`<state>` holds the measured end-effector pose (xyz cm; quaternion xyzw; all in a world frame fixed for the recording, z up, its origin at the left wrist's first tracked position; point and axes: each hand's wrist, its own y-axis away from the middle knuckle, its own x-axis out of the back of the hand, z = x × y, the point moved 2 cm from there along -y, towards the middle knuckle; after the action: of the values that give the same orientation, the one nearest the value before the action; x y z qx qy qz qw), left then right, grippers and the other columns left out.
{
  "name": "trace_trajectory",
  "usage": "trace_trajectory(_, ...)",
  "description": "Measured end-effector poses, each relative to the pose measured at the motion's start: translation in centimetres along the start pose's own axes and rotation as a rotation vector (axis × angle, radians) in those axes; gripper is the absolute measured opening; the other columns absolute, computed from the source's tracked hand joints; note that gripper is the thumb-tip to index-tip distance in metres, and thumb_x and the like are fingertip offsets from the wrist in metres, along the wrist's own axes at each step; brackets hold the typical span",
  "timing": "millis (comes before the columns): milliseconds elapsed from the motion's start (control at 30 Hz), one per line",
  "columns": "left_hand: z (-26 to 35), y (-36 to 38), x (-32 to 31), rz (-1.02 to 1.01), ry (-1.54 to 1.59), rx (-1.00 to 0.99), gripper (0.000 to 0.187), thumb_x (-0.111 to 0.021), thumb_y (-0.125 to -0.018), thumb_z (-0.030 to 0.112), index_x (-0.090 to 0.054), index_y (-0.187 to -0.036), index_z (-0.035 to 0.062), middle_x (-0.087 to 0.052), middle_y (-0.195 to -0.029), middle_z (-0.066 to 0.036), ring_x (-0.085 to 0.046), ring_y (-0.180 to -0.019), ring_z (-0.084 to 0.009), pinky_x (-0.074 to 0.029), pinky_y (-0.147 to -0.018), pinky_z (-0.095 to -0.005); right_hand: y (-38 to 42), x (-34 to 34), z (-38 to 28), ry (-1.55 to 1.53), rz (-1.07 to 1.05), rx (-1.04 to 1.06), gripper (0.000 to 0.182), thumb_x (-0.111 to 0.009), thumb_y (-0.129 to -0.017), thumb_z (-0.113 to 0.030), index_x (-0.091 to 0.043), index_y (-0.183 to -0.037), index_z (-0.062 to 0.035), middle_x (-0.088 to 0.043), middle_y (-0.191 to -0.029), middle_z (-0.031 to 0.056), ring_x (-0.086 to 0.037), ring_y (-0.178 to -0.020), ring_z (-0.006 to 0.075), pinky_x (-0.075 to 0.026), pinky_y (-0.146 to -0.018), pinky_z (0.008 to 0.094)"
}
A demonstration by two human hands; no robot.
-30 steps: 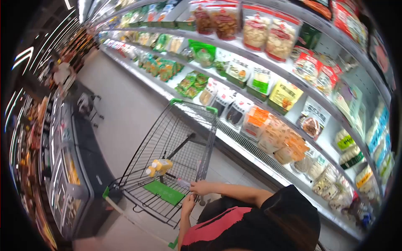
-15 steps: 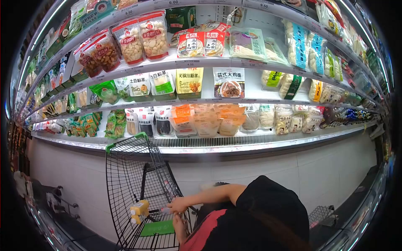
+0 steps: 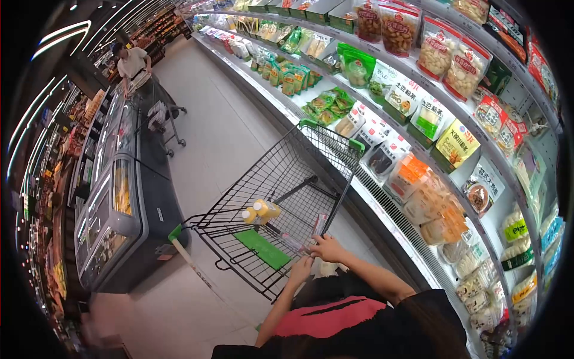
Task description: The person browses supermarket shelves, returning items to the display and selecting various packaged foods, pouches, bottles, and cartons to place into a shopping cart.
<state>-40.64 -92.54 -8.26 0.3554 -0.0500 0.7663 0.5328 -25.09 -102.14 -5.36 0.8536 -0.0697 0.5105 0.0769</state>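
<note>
Both hands closed on the cart handle point(image 3: 299, 248). Right hand point(image 3: 327, 248) wraps the bar from above, fingers curled over it. Left hand point(image 3: 299, 270) grips the near end of the same bar, just beside the right; its fingers are mostly hidden behind the wrist, so how far they wrap cannot be told.

Cart point(image 3: 281, 197) stands ahead of the person, angled along the aisle, its green-trimmed front edge close to the cooler shelves point(image 3: 430, 113). Inside, near the handle end, a pack of yellow bottles point(image 3: 260, 211) lies on its side on the wire floor. Green child-seat flap point(image 3: 261, 249) lies flat just behind the bottles.

Change from half a second ago: view then faced the shelves square on, cart front pointing at them; now the view looks down the aisle, as it did one second ago. Hands have kept their hold on the handle throughout. Bottles sit in the same spot in the basket.

Right of cart: shelves of bagged goods, orange packs point(image 3: 418, 191) on the lower tier nearest the cart. Left of cart: chest freezers point(image 3: 122, 209) with glass lids. Far up the aisle, another person point(image 3: 133, 63) in a light shirt stands by a second cart point(image 3: 160, 113), well apart.
</note>
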Motion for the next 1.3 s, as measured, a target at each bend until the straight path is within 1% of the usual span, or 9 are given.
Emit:
trace_trajectory(167, -1.4, -0.7, -0.4, 0.055, 0.072, 0.109, 0.035, -0.043, -0.097, 0.037, -0.065, -0.103, 0.0109, -0.067, -0.093, -0.021, -0.063, -0.093, -0.0427, -0.048, -0.082, -0.0499, -0.7, 0.2, -0.2, 0.013, -0.038, -0.006, 0.034, -0.059, -0.090, -0.043, -0.061, -0.122, -0.0345, -0.045, -0.141, 0.0084, -0.053, -0.110, 0.0383, -0.047, -0.088, 0.0507)
trace_trajectory(233, 0.1, -0.2, 0.3, 0.129, 0.068, 0.090, 0.034, -0.044, -0.097, 0.037, -0.064, -0.101, 0.0095, -0.067, -0.092, -0.021, -0.063, -0.091, -0.0434, -0.048, -0.080, -0.0508, -0.9, 0.1, -0.4, -0.030, 0.086, 0.016, 0.024, -0.062, -0.089, -0.040, -0.064, -0.104, -0.0211, -0.047, -0.138, 0.0076, -0.056, -0.103, 0.0409, -0.052, -0.077, 0.0522)
trace_trajectory(467, 2.7, 1.7, 0.4, 0.198, -0.062, -0.043, 0.036, -0.043, -0.098, 0.035, -0.059, -0.096, 0.0028, -0.066, -0.084, -0.023, -0.063, -0.083, -0.0441, -0.046, -0.072, -0.0525, 0.3, -1.0, -0.5, -0.112, 0.029, -0.038, 0.026, -0.059, -0.091, -0.036, -0.064, -0.111, -0.0212, -0.046, -0.135, 0.0151, -0.059, -0.100, 0.0425, -0.053, -0.077, 0.0508)
trace_trajectory(500, 3.7, 2.0, 0.6, 0.144, 0.061, 0.105, 0.037, -0.044, -0.099, 0.034, -0.060, -0.099, 0.0013, -0.066, -0.086, -0.022, -0.063, -0.084, -0.0427, -0.047, -0.073, -0.0496, -0.7, -4.5, 1.3, -0.073, -0.060, 0.071, 0.028, -0.058, -0.091, -0.037, -0.062, -0.116, -0.0224, -0.047, -0.133, 0.0164, -0.059, -0.099, 0.0418, -0.053, -0.077, 0.0506)
trace_trajectory(567, 0.8, 1.3, -1.1, 0.185, 0.048, 0.086, 0.036, -0.048, -0.100, 0.030, -0.062, -0.092, -0.0024, -0.063, -0.079, -0.014, -0.061, -0.078, -0.0206, -0.045, -0.070, -0.0372, 0.7, -3.1, 0.7, -0.136, 0.012, -0.013, 0.030, -0.056, -0.092, -0.039, -0.061, -0.116, -0.0224, -0.046, -0.135, 0.0156, -0.060, -0.093, 0.0410, -0.051, -0.078, 0.0507)
trace_trajectory(733, -2.5, 0.6, -3.6, 0.058, 0.372, 0.166, 0.037, -0.041, -0.104, 0.023, -0.060, -0.114, -0.0075, -0.066, -0.112, -0.019, -0.065, -0.103, -0.0255, -0.051, -0.090, -0.0355, 3.3, -0.4, -0.4, -0.168, -0.106, -0.077, 0.034, -0.056, -0.093, -0.039, -0.062, -0.122, -0.0216, -0.033, -0.149, 0.0178, -0.061, -0.100, 0.0403, -0.050, -0.084, 0.0498)
trace_trajectory(833, 0.6, 2.4, -4.3, 0.147, 0.244, -0.030, 0.038, -0.042, -0.104, 0.023, -0.059, -0.114, -0.0088, -0.066, -0.112, -0.021, -0.065, -0.103, -0.0273, -0.051, -0.090, -0.0349, 5.5, 0.8, -0.5, -0.234, -0.138, -0.087, 0.035, -0.059, -0.091, -0.038, -0.063, -0.119, -0.0182, -0.030, -0.150, 0.0197, -0.061, -0.101, 0.0389, -0.049, -0.084, 0.0498)
trace_trajectory(1133, 2.4, 6.6, -8.2, 0.186, 0.316, 0.034, 0.037, -0.044, -0.104, 0.023, -0.058, -0.111, -0.0097, -0.067, -0.107, -0.020, -0.065, -0.100, -0.0240, -0.052, -0.088, -0.0326, 10.3, -1.0, -0.6, -0.246, -0.136, -0.031, 0.034, -0.063, -0.089, -0.036, -0.061, -0.115, -0.0155, -0.031, -0.146, 0.0194, -0.061, -0.100, 0.0403, -0.049, -0.085, 0.0490)
trace_trajectory(1300, 3.8, 9.5, -10.6, 0.177, 0.132, 0.079, 0.035, -0.044, -0.103, 0.022, -0.061, -0.108, -0.0084, -0.068, -0.104, -0.019, -0.066, -0.097, -0.0250, -0.051, -0.085, -0.0346, 13.5, -2.8, -1.1, -0.316, -0.191, -0.035, 0.043, -0.059, -0.092, -0.036, -0.057, -0.132, -0.0217, -0.023, -0.155, 0.0151, -0.055, -0.111, 0.0418, -0.048, -0.092, 0.0482)
